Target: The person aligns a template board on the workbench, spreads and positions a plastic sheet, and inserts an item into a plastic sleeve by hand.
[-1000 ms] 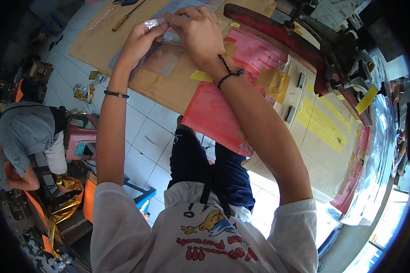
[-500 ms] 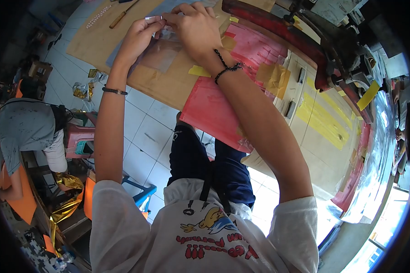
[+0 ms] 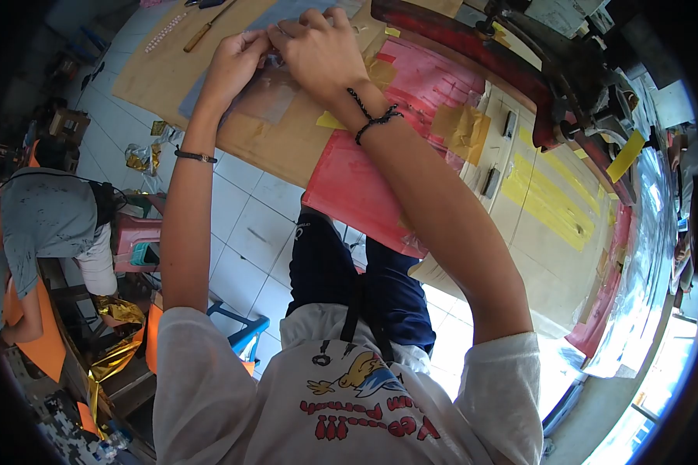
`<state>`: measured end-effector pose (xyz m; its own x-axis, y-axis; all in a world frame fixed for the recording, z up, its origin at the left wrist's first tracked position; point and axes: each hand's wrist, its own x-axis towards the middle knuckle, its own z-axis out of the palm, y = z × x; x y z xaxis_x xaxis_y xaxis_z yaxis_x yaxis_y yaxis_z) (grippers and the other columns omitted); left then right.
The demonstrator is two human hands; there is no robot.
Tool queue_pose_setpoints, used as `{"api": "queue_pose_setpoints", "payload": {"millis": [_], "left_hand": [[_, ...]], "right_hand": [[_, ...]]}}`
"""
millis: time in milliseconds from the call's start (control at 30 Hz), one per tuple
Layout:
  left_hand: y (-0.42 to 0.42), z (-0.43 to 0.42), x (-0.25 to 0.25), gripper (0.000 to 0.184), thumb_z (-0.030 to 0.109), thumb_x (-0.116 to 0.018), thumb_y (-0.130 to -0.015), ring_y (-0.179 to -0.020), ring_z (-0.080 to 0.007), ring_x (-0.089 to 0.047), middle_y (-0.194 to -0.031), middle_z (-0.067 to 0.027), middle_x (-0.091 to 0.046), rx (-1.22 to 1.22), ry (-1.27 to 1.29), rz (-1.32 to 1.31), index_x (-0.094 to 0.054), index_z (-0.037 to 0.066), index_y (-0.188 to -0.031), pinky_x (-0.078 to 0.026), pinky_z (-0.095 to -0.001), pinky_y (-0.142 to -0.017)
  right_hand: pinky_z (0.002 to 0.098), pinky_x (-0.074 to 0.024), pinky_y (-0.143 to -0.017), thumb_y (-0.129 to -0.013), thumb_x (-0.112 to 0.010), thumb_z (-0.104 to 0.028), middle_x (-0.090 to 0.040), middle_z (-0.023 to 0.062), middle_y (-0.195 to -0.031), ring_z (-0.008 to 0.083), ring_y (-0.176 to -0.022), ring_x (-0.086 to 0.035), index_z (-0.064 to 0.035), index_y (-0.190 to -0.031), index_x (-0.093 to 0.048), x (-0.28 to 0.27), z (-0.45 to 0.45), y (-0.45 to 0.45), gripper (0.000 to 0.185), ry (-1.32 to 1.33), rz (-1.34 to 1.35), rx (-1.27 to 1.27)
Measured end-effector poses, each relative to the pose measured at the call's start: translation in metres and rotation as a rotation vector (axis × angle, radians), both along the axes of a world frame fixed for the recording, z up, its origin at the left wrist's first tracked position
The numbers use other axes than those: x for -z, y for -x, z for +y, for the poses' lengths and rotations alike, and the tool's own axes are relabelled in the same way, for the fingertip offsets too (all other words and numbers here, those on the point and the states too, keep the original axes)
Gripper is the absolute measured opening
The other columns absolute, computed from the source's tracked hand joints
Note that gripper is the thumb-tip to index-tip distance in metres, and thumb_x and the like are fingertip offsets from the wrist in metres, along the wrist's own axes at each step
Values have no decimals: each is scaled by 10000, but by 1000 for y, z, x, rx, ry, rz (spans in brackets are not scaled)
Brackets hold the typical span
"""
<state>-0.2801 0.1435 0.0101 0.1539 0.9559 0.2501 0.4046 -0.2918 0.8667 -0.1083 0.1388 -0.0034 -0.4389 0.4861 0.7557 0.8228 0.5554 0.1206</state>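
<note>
My left hand (image 3: 237, 63) and my right hand (image 3: 323, 56) meet above the far part of the table, fingertips pinched together. What they pinch is small and mostly hidden by the fingers. A bit of crinkled clear plastic shows just below the fingertips. Under both hands lies a clear plastic sheet (image 3: 270, 102) on a bluish-grey sheet (image 3: 285, 11), which rests on the brown tabletop (image 3: 257, 141). Beside my right wrist is a red sheet (image 3: 347, 177) with pieces of yellow tape.
A wooden-handled tool (image 3: 202, 36) lies at the far left of the table. On the right stands a dark red metal frame (image 3: 461, 32) of a machine over a taped board (image 3: 543, 256). At left, another person (image 3: 50, 213) bends over orange sheets (image 3: 39, 333).
My hands have shifted slightly. The small shiny strip that stuck out between my fingertips no longer shows. My right wrist has moved a little left.
</note>
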Motion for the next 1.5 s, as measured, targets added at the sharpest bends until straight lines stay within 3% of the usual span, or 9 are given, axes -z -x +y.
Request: {"api": "queue_pose_setpoints", "payload": {"millis": [233,333,533,733,833,1033,1133,1333,1500], "left_hand": [[-1,-1,-1,273,215,-559,-999,-692,-49,-490,-783,20,-627,-3,20,-39,-716,-6,-975,-410,-220,-645],[-2,-3,-3,271,213,-538,-1004,-686,-58,-480,-769,17,-605,-1,30,-78,-692,6,-921,-394,-226,-646],[-2,-5,-6,272,199,-520,-999,-666,-68,-459,-706,19,-537,-1,57,-113,-624,40,-804,-353,-243,-636],[-2,-3,-4,254,185,-533,-989,-671,-70,-473,-703,18,-541,6,57,-145,-638,39,-809,-358,-241,-637],[-2,-4,-6,245,179,-536,-988,-681,-72,-476,-720,19,-554,7,57,-117,-643,32,-822,-365,-240,-647],[1,0,-3,233,167,-526,-997,-711,-75,-480,-774,21,-586,80,65,-153,-656,15,-876,-382,-240,-676],[0,-5,-5,232,164,-517,-1008,-724,-76,-485,-803,21,-598,87,81,-157,-667,10,-922,-389,-235,-689],[7,-4,-3,214,157,-521,-1010,-736,-78,-488,-839,24,-605,151,71,-155,-669,5,-978,-397,-231,-708],[9,-2,1,206,132,-525,-998,-752,-71,-483,-857,34,-598,159,64,-120,-670,-7,-1044,-397,-221,-711]], "right_hand": [[426,-387,-929,-903,-575,-256,-719,40,-1026,196,-1028,-628,-66,-1123,-710,-1,-3,0,321,-47,-61,-1],[432,-384,-933,-900,-579,-274,-715,56,-1028,198,-1041,-626,-53,-1096,-708,-3,-2,5,322,58,-79,-3],[440,-381,-947,-910,-557,-262,-712,65,-1030,200,-1049,-625,-57,-1073,-701,-2,-3,1,299,-16,-90,5],[448,-391,-944,-909,-550,-246,-713,71,-1025,204,-1015,-641,-55,-1066,-692,-1,-1,3,286,-72,-35,-3],[409,-417,-949,-900,-560,-183,-707,39,-1129,188,-1043,-638,-61,-1195,-660,-7,-8,1,334,58,-114,50],[401,-422,-955,-886,-589,-195,-714,29,-1109,181,-1040,-641,-83,-1147,-682,-7,-7,-2,298,105,-68,21],[436,-412,-921,-888,-573,-217,-731,57,-962,214,-964,-659,-64,-994,-719,-3,-1,-2,236,17,21,-69],[424,-422,-904,-862,-594,-222,-738,44,-893,202,-948,-662,-111,-851,-752,-3,1,-5,193,-13,25,-87],[417,-438,-879,-840,-616,-225,-739,21,-850,196,-917,-669,-129,-831,-753,-6,1,-6,168,71,63,-74]]}}
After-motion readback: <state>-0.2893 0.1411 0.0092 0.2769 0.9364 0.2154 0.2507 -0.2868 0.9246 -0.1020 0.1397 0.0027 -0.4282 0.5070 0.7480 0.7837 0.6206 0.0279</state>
